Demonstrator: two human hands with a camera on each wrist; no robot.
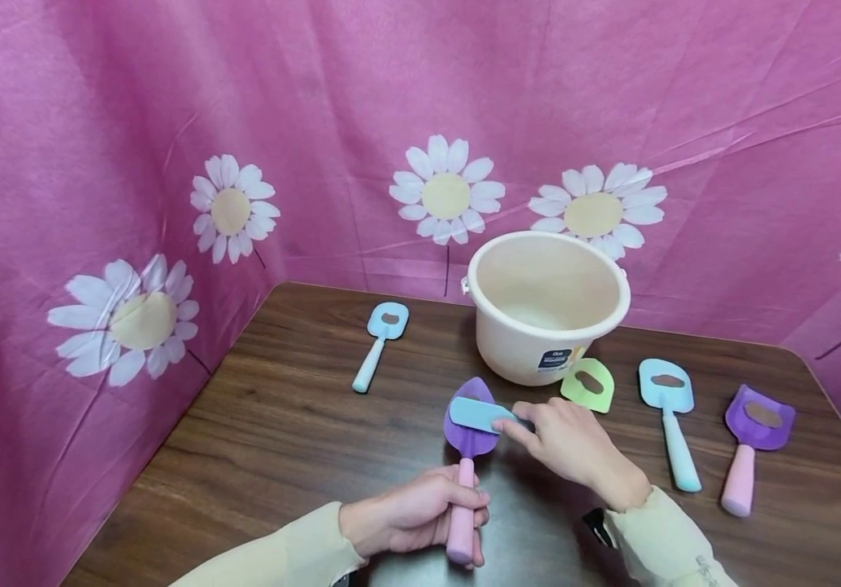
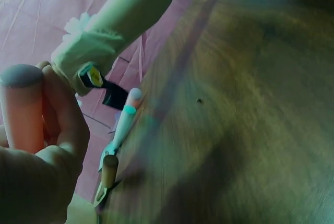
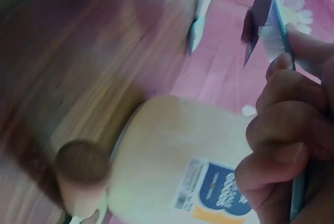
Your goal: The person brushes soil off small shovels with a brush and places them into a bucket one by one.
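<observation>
- At the near middle of the tabletop [image 1: 258, 440], your left hand [image 1: 427, 514] grips a purple trowel [image 1: 470, 444] by its pink handle; your fingers are curled round the grip, the thumb lies across it, and the pointed blade faces away from you.
- Over that blade, your right hand [image 1: 570, 444] pinches a light-blue brush [image 1: 477, 414] between thumb and fingers, the other fingers curled in; the brush lies crosswise over the purple, and in the right wrist view its pale bristles appear to touch the blade.
- Behind your hands stands a cream bucket [image 1: 504, 350], upright near the far edge; a dark blue label [image 1: 555, 359] shows on its wall.
- Just beside the bucket's base, to the right, you have a green scoop [image 1: 577, 393]; your right hand hides its handle in the head view.
- Further right lie a light-blue scoop [image 1: 673, 434], then a purple scoop [image 1: 746, 441] with a pink handle; both handles point towards you.
- Left of the bucket, well apart from it, rests a smaller blue scoop [image 1: 374, 359]; pink cloth [image 1: 347, 98] printed with white daisies hangs behind everything.
</observation>
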